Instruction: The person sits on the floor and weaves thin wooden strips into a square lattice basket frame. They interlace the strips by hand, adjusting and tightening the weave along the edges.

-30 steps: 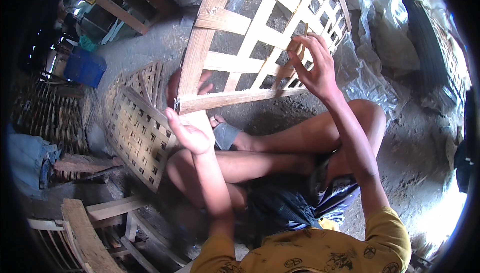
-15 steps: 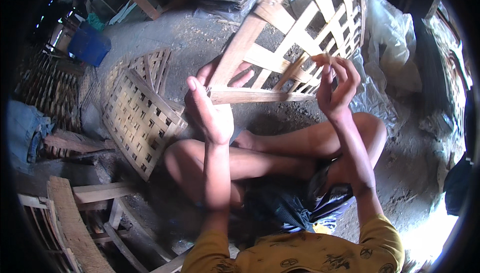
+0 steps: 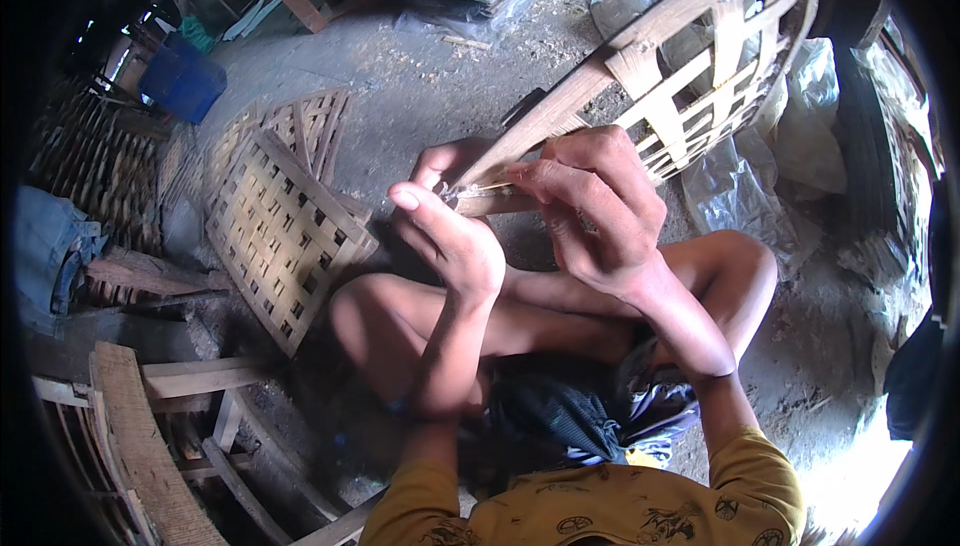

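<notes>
Woven lattice frame [image 3: 700, 76] — ahead and right of the hands [image 3: 530, 216], its corner between them. Flat woven panels [image 3: 280, 226] on the floor, left. Plastic crate [image 3: 180, 81] far left, beyond the panels. Plastic sheeting [image 3: 760, 176] right — under the frame.

A mustard-yellow short-sleeved shirt [image 3: 610, 511] with dark printed figures, dark patterned shorts [image 3: 570, 411], bare legs.

The one camera sits on the seated person's head and looks steeply down past the yellow shirt [image 3: 600, 511] onto the bent knees. It is close to the woven bamboo panel [image 3: 690, 76], which fills the top right just beyond both hands. Left of that panel the dirt floor runs out to a blue tub [image 3: 180, 81], edges curving with the fisheye.
</notes>
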A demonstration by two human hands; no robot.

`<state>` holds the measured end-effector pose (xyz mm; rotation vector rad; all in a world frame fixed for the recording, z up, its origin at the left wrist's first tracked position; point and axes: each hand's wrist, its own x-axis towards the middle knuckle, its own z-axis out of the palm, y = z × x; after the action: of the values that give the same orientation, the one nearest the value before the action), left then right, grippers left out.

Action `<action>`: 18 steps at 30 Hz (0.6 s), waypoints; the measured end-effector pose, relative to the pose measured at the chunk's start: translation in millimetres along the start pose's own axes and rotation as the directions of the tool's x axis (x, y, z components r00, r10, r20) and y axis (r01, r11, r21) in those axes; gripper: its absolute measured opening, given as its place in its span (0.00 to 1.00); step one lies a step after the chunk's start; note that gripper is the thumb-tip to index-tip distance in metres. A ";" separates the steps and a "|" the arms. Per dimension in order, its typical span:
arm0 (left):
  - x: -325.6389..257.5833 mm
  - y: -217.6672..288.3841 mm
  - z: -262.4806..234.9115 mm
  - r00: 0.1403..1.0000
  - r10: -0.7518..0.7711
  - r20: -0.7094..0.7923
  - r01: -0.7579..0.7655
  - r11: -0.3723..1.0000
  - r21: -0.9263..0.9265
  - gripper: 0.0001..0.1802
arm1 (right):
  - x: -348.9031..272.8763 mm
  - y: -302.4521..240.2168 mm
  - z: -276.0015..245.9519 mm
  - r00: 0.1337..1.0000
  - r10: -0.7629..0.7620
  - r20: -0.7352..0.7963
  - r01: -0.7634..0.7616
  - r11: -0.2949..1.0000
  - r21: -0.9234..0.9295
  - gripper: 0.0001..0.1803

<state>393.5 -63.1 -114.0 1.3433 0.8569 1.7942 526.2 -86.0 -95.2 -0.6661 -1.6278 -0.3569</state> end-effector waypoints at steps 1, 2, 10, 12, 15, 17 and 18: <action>-0.5 -0.5 -0.6 1.000 -0.007 -0.013 0.007 1.000 0.005 0.50 | 0.0 -0.7 -0.3 1.000 0.008 0.006 -0.009 1.000 0.016 0.18; -0.9 -1.0 -1.3 1.000 -0.014 -0.026 0.014 1.000 0.009 0.50 | 0.5 -1.5 -0.8 1.000 0.017 0.012 -0.017 0.999 0.032 0.19; -5.7 1.5 0.9 0.995 -0.077 -0.069 0.079 0.997 0.015 0.54 | -1.3 -6.2 0.6 0.998 0.036 0.051 -0.035 0.999 -0.019 0.19; -6.4 1.8 0.5 0.997 -0.063 -0.050 0.065 0.998 0.028 0.54 | -0.9 -6.3 -0.7 0.997 0.052 0.063 -0.052 0.999 -0.006 0.19; -6.7 1.3 0.8 0.998 -0.046 -0.038 0.047 0.998 0.029 0.53 | -0.8 -4.7 -3.4 0.989 0.084 0.118 -0.088 0.996 0.026 0.19; -6.6 1.0 0.1 1.000 -0.007 -0.017 0.008 0.998 0.058 0.53 | -2.3 -3.7 -2.4 0.988 0.099 0.123 -0.106 0.993 0.057 0.19; -6.5 1.0 -0.1 1.000 0.012 -0.006 -0.011 0.997 0.072 0.53 | -2.9 -3.2 -1.7 0.986 0.106 0.125 -0.116 0.991 0.073 0.18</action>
<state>394.4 -69.2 -116.4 1.3917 0.9268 1.7924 525.8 -90.1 -97.3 -0.7257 -1.7028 -0.1720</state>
